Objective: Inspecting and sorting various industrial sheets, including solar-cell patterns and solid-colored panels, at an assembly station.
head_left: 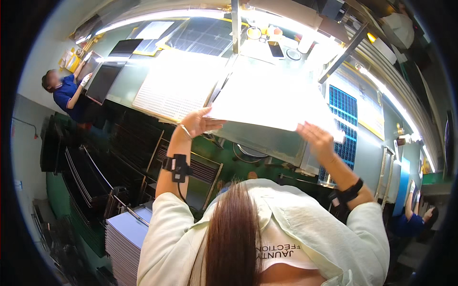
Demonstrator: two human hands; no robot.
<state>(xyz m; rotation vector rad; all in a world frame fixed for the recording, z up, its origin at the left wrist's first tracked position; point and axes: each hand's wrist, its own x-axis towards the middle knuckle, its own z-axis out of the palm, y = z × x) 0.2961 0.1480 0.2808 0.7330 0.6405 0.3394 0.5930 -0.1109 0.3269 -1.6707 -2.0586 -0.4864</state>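
A large white sheet (272, 95), washed out by glare, lies in front of me over the workbench. At its near left corner, my left hand (198, 124) is closed on the edge, thumb on top and fingers underneath. My right hand (317, 139) is at the near right corner, its fingers bent together against the edge. The glare hides part of the contact there. To the right of the sheet is a dark blue solar panel (342, 121) with a grid of cells. Left of it lies another pale sheet with fine rows (176, 88).
A metal post (235, 26) rises behind the sheet, near a phone (275, 49) and tape rolls. At far left, a gloved co-worker (69, 97) handles a dark panel (109, 76); another person (414, 221) works at far right. Stacked panels (125, 240) stand at lower left.
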